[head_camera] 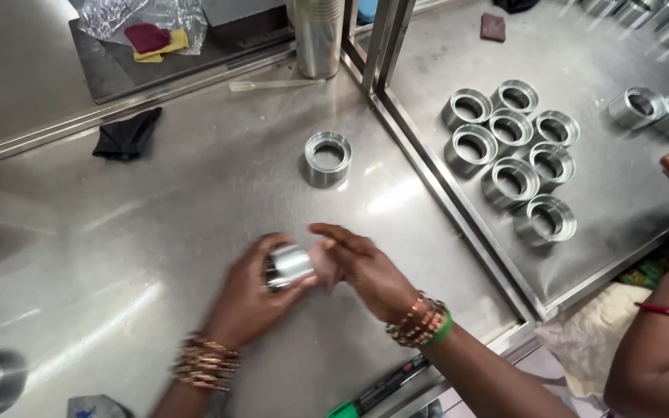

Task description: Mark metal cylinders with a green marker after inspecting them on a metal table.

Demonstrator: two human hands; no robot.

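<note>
Eight short shiny steel rings sit grouped on the adjoining steel bench; one more waits nearby while left hand grips another ring, right hand open against it.

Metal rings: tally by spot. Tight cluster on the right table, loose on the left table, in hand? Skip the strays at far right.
Clustered rings: 8
Lone standing ring: 1
Held ring, in left hand: 1
Total: 10

a steel table carries one metal ring, a black cloth and a clear stick.
</note>
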